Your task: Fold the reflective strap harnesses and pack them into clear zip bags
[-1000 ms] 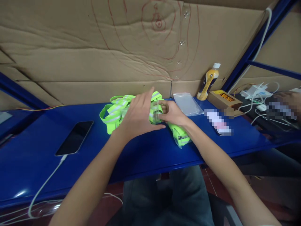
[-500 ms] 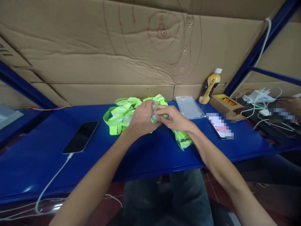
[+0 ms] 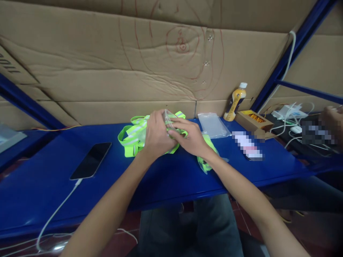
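Observation:
My left hand (image 3: 158,134) is closed round a clear plastic bag (image 3: 168,118), whose top edge shows above the fingers. From the right, my right hand (image 3: 190,136) pinches the same bag with thumb and fingers; what is inside is mostly hidden. Behind and left of my hands lies a loose pile of neon-green reflective straps (image 3: 131,141) with silver stripes. Under my right forearm rests a neon-green bundle (image 3: 205,162) in clear plastic.
On the blue table (image 3: 166,178) lie a phone (image 3: 92,160) on a charging cable, clear plastic bags (image 3: 213,125) and another phone (image 3: 248,146). A yellow drink bottle (image 3: 235,102) and an open cardboard box (image 3: 253,123) stand behind. Another person's hand (image 3: 332,121) is at far right.
My right hand has turned flatter over the bag, its fingers reaching further across. The bag's edge now stands up higher between my hands. The camera view has tilted up slightly.

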